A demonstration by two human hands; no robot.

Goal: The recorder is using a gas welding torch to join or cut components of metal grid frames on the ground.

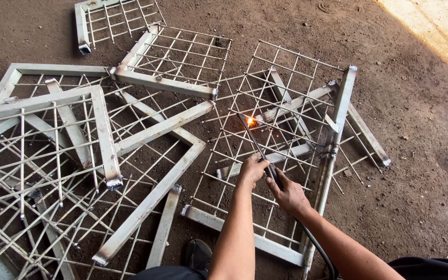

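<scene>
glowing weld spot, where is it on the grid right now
In the head view the glowing weld spot sits centre frame on the wire grid, at the rod's tip, just beyond both hands.

Cut off by the left and bottom edges: the heap of grid frames (53, 171). Cropped at the top: the small frame (115, 21). Hidden under the left hand (252, 170) and right hand (289, 196): the grip of the welding rod holder (275, 176). Lost at the bottom edge: the black cable (320, 251). Half covered by the left forearm: a dark shoe (198, 254). Too small and glare-blurred to make out: the rod tip at the spark (250, 122).
</scene>
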